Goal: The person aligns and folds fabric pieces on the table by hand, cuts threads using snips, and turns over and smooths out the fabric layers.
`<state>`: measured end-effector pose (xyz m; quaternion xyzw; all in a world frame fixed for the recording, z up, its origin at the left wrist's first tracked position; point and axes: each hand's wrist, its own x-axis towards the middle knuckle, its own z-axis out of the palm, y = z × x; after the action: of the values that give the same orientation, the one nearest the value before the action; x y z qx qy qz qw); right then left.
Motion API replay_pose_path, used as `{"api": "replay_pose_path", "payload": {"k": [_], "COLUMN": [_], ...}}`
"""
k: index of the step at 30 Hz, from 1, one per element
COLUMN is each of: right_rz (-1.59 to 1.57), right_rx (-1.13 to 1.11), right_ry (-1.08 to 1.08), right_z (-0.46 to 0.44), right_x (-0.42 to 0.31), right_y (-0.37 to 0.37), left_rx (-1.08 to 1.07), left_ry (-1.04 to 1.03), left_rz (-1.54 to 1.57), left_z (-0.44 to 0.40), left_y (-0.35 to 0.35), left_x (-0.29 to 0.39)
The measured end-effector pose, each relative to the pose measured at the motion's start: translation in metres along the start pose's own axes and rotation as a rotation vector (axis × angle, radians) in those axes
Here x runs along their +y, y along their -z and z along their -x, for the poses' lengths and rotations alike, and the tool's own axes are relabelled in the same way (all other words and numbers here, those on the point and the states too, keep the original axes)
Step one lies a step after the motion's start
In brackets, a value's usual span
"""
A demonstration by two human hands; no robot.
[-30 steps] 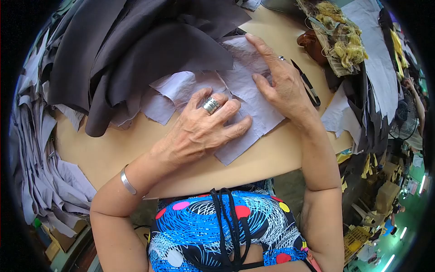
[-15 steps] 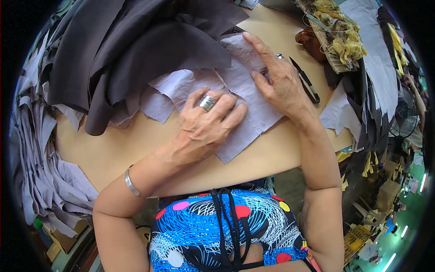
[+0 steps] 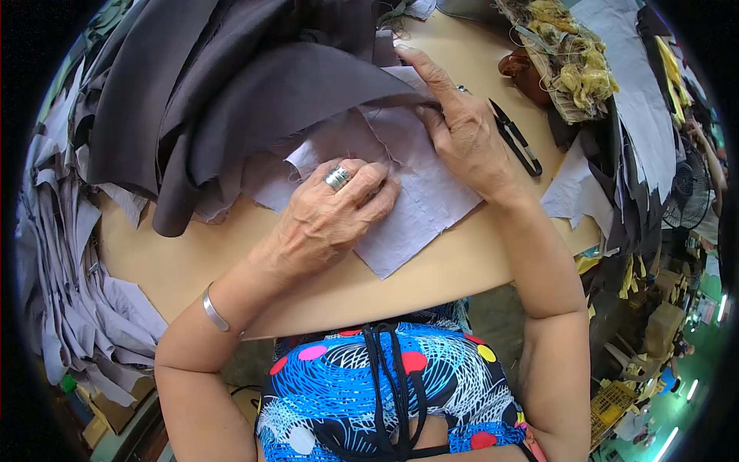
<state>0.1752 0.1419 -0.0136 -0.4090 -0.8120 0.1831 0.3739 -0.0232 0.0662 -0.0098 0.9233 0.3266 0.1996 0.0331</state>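
Observation:
Pale lavender fabric pieces (image 3: 419, 204) lie on the table, their frayed edges overlapping. My left hand (image 3: 331, 208), wearing a wide silver ring, rests on them with curled fingers gripping the lavender cloth; its fingertips are hidden. A large dark grey-brown cloth (image 3: 285, 88) is heaped in folds beyond, partly covering the lavender pieces. At its right tip is my right hand (image 3: 466, 131). The tip sits between thumb and fingers, while the index finger stretches forward along the far edge. Just right of that hand lies a pair of black thread snips (image 3: 516, 138).
Lavender strips (image 3: 69, 285) hang in layers over the left edge. A board covered in yellowish thread scraps (image 3: 573, 69) and a brown object (image 3: 523, 73) sit at the back right. More cloth (image 3: 639, 92) drapes on the right, before a black fan (image 3: 685, 189).
The dark cloth's tip has moved right, over the lavender fabric and into my right hand. My left hand has shifted slightly left.

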Motion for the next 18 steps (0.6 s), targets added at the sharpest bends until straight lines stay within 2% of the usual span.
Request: {"api": "replay_pose_path", "payload": {"k": [4,11,18], "right_rz": [-0.011,-0.036,-0.016], "right_rx": [0.021,-0.044,0.029], "right_ry": [0.017,-0.069,0.057], "right_z": [-0.0003,0.0009,0.0003], "right_x": [0.0038,-0.0018,0.0049], "right_y": [-0.0006,0.0039,0.0002], "left_rx": [-0.051,-0.052,-0.015], "left_ry": [-0.106,-0.089,-0.082], "left_rz": [-0.088,-0.104,-0.176], "left_z": [-0.0045,-0.0055,-0.0042], "left_y": [0.0057,0.0043,-0.0003], "left_x": [0.0002,0.0030,0.0068]}}
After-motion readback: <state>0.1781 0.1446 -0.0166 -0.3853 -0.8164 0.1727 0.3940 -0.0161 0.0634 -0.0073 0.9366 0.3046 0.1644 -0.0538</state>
